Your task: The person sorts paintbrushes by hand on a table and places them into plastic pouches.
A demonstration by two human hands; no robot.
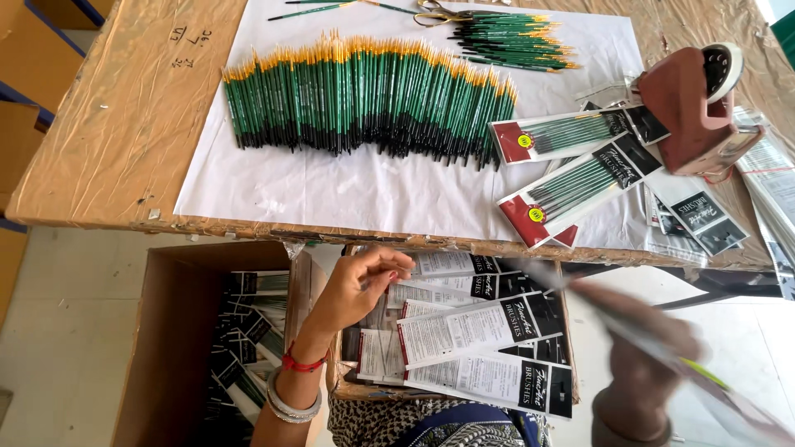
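The left hand (358, 285) hovers over a low tray (364, 389) of flat brush packets (484, 331) sitting in the person's lap area — fingers loosely curled, thumb and fingertips close together, not gripping anything I can make out. It's just above the left end of those packets, which lie stacked at a slant with their black label ends to the right. The right hand (642, 372) is a blur at the lower right, closed on a clear sleeve (662, 348) that streaks across from near the counter edge down toward the corner.

To the left of the tray there's an open cardboard box (166, 331) with more packets dumped inside. Up on the counter (108, 149), a sheet of white paper (348, 186) carries a long fanned row of green-handled brushes (364, 95) with yellow tips, plus a smaller pile (513, 41) near scissors (439, 12) at the far edge. Two filled packets (571, 161) with red ends lie to the right of the row, just beside a reddish tape dispenser (691, 112) — empty sleeves are scattered around it.
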